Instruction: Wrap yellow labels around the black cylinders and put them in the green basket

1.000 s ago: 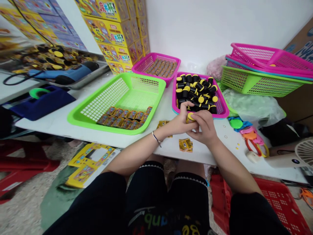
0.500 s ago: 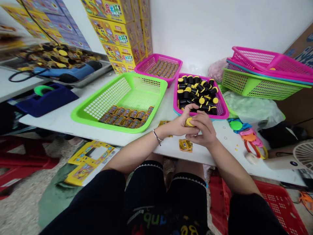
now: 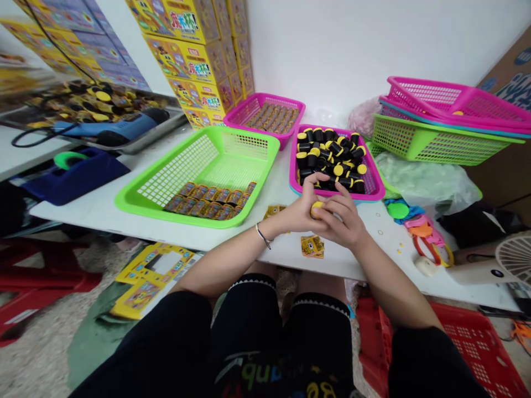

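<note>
My left hand (image 3: 305, 213) and my right hand (image 3: 342, 218) meet above the front of the white table, both closed round a small container whose yellow cap (image 3: 317, 210) shows between them. Fingers hide the rest of it. Just behind the hands, a pink basket (image 3: 376, 190) holds many black containers with yellow caps. Below them, near the table edge, lies a small pile of yellow printed labels (image 3: 312, 246); another pile (image 3: 274, 210) is partly behind my left wrist. To the left, a green basket (image 3: 232, 160) contains rows of label-wrapped containers.
Behind stands another pink basket (image 3: 296, 105) of wrapped pieces beside stacked yellow boxes (image 3: 194, 66). A blue heat gun (image 3: 108, 130) and a dark blue tape dispenser (image 3: 87, 174) are at left. Stacked baskets (image 3: 440, 138) and a fan (image 3: 477, 268) stand at right.
The view has shifted slightly. My fingers have moved on the yellow-capped container, with the right fingers now more raised and bent over it. Both hands still hold it.
</note>
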Motion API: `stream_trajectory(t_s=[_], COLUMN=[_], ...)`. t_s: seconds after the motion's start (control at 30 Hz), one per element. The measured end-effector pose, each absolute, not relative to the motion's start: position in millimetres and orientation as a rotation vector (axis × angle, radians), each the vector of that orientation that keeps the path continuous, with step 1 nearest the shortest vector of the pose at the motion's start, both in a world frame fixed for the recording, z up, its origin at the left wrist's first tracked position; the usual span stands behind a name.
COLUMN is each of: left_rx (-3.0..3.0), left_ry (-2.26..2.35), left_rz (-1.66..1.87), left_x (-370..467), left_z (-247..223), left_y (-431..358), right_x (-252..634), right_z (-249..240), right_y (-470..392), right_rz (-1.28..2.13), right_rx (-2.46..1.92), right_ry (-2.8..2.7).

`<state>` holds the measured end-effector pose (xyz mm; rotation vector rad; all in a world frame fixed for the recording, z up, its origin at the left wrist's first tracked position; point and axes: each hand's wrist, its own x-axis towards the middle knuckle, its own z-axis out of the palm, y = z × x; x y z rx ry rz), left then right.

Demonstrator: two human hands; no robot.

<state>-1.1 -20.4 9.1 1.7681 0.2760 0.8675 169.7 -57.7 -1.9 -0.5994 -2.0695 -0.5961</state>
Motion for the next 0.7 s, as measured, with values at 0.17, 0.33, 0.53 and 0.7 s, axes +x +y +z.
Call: stream_trajectory(t_s=[0.17,0.33,0.53,0.7], left_rx=[1.805,1.693,1.718,1.808], left_ry=[0.413,0.358,0.365,0.448], left_rz=[1.037,0.912,0.913,1.053], left_x=[6.8,3.2,2.3,10.8], left_z=[-0.2,5.0,9.2,-0.3], left_y=[-21.7,-21.7,-25.0,-23.6], right_x=[172.3,168.7,171.8,180.3], right_z=[-3.8,-4.0,1.4,-0.8], right_y=[-52.7,-48.7,-51.4,-49.3], right_rz=[-0.616,-0.571,-0.553,-0.617], right_rx=[-0.589,-0.618,-0.560,-0.575], right_ry=[-2.071,-1.992,-2.027,-2.097])
